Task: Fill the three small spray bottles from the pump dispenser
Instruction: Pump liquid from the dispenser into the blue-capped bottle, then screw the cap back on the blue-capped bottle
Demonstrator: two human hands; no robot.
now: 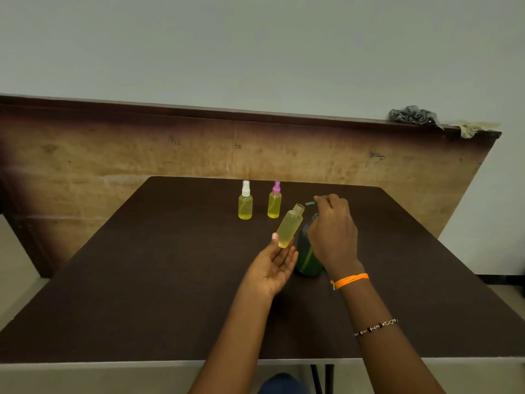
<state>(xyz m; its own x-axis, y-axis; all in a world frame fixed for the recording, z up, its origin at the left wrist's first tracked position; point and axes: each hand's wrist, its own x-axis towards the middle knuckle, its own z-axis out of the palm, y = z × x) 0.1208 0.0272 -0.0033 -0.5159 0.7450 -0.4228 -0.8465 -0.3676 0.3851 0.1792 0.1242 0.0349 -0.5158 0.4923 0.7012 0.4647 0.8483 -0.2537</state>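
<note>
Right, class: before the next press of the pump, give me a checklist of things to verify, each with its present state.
1. Open bottle has its cap off: ok, bare threaded neck shows.
2. Its neck sits at the pump spout: ok, close beside it; exact alignment cannot tell.
3. Left hand holds the bottle securely: not ok, it is tilted and rests on the fingers with only the thumb against its side.
4. Right hand is on the pump dispenser head: ok.
5. White-capped bottle and pink-capped bottle are filled, capped, upright: ok.
6. Third cap's whereabouts: cannot tell.
</note>
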